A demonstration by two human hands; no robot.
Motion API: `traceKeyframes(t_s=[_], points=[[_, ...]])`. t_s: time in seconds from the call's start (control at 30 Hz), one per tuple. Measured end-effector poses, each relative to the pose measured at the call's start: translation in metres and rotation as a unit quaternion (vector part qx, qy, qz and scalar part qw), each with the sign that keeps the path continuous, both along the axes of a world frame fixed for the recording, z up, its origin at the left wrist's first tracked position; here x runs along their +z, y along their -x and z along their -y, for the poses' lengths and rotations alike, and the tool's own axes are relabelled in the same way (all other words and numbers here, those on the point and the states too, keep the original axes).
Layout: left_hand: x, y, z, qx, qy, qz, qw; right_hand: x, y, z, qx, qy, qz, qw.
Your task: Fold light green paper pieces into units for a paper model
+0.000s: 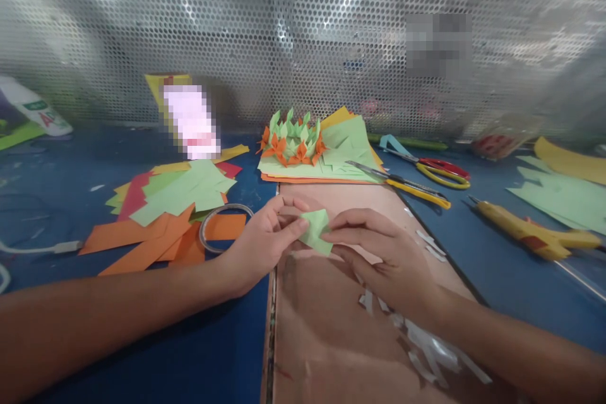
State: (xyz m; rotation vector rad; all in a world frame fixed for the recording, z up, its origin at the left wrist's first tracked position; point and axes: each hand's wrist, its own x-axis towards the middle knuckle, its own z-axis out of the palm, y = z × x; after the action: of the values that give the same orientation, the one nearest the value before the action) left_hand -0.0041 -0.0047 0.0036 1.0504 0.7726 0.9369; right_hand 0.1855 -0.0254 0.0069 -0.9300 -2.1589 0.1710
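Observation:
A small piece of light green paper (316, 231), with a crease across it, is held up above a brown board (312, 334). My left hand (267, 237) pinches its left edge between thumb and fingers. On the other side, the fingertips of my right hand (386, 252) close on the paper's right edge. Behind my hands, a ring of folded green and orange paper pieces (296, 142) rests on a stack of coloured sheets (348, 139). A roll of tape (204, 233) lies just left of my left wrist.
Orange paper strips (142, 240) and green sheets (189, 192) lie to the left. On the right are a cutter knife (416, 189), scissors (440, 172) and a yellow glue gun (530, 230). White scraps (430, 353) litter the board. A perforated metal panel (237, 25) stands behind.

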Motion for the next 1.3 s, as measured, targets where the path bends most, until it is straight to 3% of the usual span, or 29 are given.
traceKeyframes(t_s=[0.13,0.23,0.4,0.67,1.3], points=[[0.001,0.001,0.001,-0.013,-0.024,-0.070,0.997,0.001,-0.001,-0.001,-0.010,-0.004,-0.006,1.000],[0.003,0.002,0.002,-0.012,-0.021,-0.100,0.995,0.001,0.000,-0.001,-0.010,0.040,-0.024,0.999],[0.002,0.000,0.004,-0.015,-0.052,-0.111,0.992,0.003,0.004,0.001,-0.019,0.129,-0.061,0.990],[0.002,-0.003,0.009,-0.018,-0.095,-0.101,0.990,0.000,0.007,0.005,-0.034,0.182,-0.138,0.973],[0.000,0.000,0.014,-0.035,-0.109,-0.130,0.985,0.003,0.010,0.008,-0.018,0.198,-0.172,0.965]])
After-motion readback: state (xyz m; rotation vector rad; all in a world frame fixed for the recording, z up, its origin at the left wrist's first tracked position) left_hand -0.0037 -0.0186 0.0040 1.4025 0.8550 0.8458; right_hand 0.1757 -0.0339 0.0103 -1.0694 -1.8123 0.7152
